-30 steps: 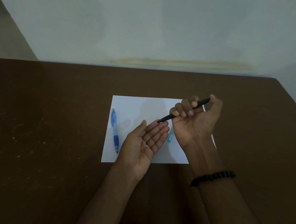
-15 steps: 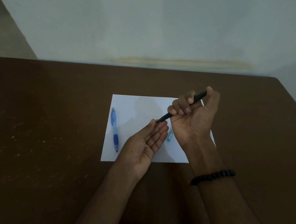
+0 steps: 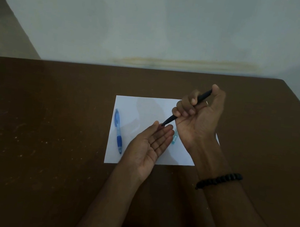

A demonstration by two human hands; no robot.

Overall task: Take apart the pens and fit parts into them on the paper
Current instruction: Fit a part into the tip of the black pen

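Head view: right hand [image 3: 198,117] clenches black pen [image 3: 186,108], tip at 7 o'clock over flat, released left hand [image 3: 148,145]; shaken-out part may bounce off paper [image 3: 142,108].

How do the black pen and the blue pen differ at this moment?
The black pen is gripped in the right hand, tilted, its tip over the open left hand; the blue pen lies untouched on the paper. The black pen is plain and dark; the blue pen is translucent with a darker grip. Both are slim pens.
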